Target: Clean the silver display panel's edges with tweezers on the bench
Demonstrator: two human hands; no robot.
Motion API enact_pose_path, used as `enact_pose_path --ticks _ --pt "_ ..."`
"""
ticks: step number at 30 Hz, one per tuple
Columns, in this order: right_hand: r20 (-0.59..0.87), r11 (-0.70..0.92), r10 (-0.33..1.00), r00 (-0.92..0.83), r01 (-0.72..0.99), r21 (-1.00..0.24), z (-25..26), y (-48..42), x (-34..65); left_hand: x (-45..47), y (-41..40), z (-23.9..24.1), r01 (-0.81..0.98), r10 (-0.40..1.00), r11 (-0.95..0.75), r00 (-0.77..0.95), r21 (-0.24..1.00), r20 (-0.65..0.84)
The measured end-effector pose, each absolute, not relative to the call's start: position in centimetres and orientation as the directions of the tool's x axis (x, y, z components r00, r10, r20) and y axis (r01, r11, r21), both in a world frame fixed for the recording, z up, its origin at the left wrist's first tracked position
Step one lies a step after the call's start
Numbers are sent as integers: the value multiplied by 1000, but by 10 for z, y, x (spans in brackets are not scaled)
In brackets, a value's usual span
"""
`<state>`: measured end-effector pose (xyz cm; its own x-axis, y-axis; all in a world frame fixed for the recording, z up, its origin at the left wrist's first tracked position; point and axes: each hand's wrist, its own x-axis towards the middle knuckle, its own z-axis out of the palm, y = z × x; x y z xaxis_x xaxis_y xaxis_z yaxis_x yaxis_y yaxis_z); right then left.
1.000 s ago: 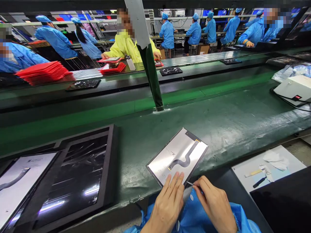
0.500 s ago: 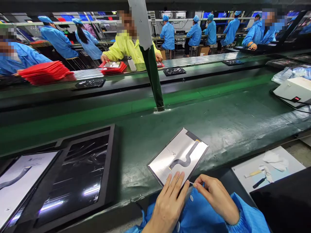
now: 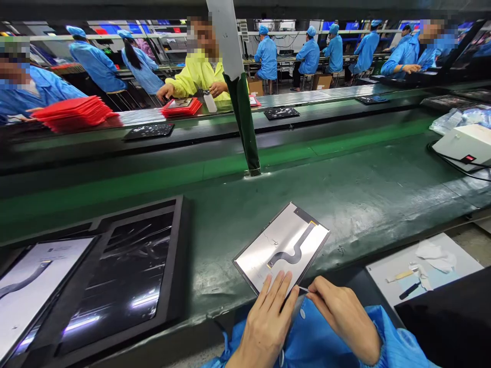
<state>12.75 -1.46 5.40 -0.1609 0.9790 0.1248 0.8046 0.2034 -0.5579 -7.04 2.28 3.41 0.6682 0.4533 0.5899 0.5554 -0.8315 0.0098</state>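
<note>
An LCD panel (image 3: 261,245) lies back side up on the green bench at its near edge. A dark flex cable curves across its silvery back. My left hand (image 3: 266,317) rests flat on the panel's near corner, its fingers stretched out. Beside that corner, my right hand (image 3: 341,309) pinches a thin whitish strip (image 3: 303,289) between thumb and forefinger. The strip's other end meets the panel's near edge, close to my left forefinger. Whether it is film, tape or a tool, I cannot make out.
Left on the bench, a black foam tray (image 3: 178,245) holds a glossy black screen (image 3: 130,271) and another panel (image 3: 42,276). A post (image 3: 245,122) rises mid-bench. Right are a white box (image 3: 466,143) and a board (image 3: 460,255) with small tools. Co-workers sit beyond the conveyor.
My right hand has shifted slightly right, and a little more of the strip shows. My left hand and the panel keep their place. Black pieces on the far conveyor appear farther right.
</note>
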Motion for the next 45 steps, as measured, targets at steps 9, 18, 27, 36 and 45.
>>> enact_pose_path --ticks 9,18,27,36,45 --pt "-78 57 985 -153 720 -692 58 -8 129 -69 22 35 578 524 -808 619 112 585" --pt "-35 51 994 -104 716 -697 59 -9 129 -70 23 36 560 513 -819 620 124 593" --pt "250 247 958 -137 835 -491 52 -19 124 -71 22 35 554 503 -825 627 114 594" --pt "308 282 938 -158 866 -413 56 -17 122 -70 24 37 568 497 -819 630 82 597" --pt "382 333 896 -224 910 -248 59 -17 119 -69 23 39 567 496 -820 638 76 589"
